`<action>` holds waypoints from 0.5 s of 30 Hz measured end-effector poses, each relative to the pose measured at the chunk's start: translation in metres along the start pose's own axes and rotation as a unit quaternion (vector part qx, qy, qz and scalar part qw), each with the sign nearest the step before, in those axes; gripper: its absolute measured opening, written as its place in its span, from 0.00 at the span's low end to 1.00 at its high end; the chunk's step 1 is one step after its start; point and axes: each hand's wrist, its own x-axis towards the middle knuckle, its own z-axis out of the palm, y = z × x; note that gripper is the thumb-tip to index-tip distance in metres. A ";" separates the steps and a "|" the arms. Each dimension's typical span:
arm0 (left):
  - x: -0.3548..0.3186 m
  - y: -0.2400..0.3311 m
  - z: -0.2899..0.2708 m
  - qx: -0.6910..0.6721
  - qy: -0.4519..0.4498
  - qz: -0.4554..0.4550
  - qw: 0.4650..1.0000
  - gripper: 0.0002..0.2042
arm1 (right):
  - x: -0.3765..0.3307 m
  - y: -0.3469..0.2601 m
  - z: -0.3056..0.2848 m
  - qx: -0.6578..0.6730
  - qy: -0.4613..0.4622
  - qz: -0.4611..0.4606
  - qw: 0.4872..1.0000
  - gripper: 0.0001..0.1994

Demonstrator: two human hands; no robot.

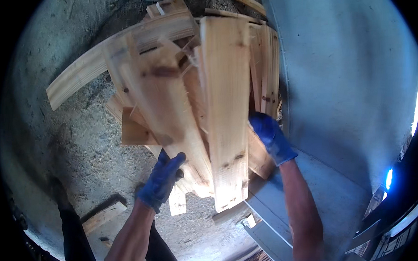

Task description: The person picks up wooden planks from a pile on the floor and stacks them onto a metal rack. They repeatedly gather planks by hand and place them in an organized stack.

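"Two blue-gloved hands are at a heap of boards (197, 99). Where is the left hand (160, 181)?"

"By the left edge of a slanting board (166, 95), toward its near end, thumb raised and fingers curled. I cannot tell whether its grip has any wood in it."

"And the right hand (271, 137)?"

"It meets the right edge of a wide, pale board (226, 108), about midway along. The fingertips are hidden, so I cannot tell whether that grip is clenched on the wood or merely resting there."

"Where does the pale board lie?"

"Between the two hands, on top of the heap, running away from the person. Its near end is brightly lit. The slanting board is just beside it on the left, blurred toward its far part."

"What else is about?"

"Narrow boards (270, 67) show to the right of the pale one; a long plank (79, 83) reaches out to the left. A short brown offcut (136, 129) pokes out beside the slanting board. Over on the dusty floor (83, 133), a loose strip of wood (104, 218) lies near the person's leg (73, 234). A grey-blue panel (334, 80) stretches along the right side."
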 end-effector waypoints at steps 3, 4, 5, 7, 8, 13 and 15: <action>-0.015 -0.008 -0.016 -0.047 0.024 0.003 0.999 0.22 | -0.016 -0.061 0.005 -0.032 -0.048 0.002 0.998 0.19; -0.026 -0.017 -0.029 -0.076 0.027 0.010 0.997 0.21 | -0.021 -0.074 0.011 0.005 -0.071 0.003 0.997 0.19; -0.034 -0.023 -0.040 -0.104 0.029 0.015 0.994 0.21 | -0.027 -0.080 0.017 0.041 -0.091 0.006 0.995 0.19; -0.045 -0.023 -0.063 -0.131 -0.006 0.026 0.991 0.19 | -0.047 -0.076 0.046 0.098 -0.009 -0.053 0.994 0.16; -0.044 -0.032 -0.087 0.013 0.016 0.068 0.997 0.19 | -0.055 -0.071 0.066 0.133 0.043 -0.089 0.986 0.15; -0.043 -0.036 -0.152 0.500 0.097 0.217 0.832 0.19 | -0.084 -0.124 0.083 0.023 0.089 -0.113 0.989 0.17; -0.040 -0.030 -0.149 0.543 0.069 0.249 0.799 0.19 | -0.112 -0.146 0.067 -0.041 0.086 -0.186 0.978 0.17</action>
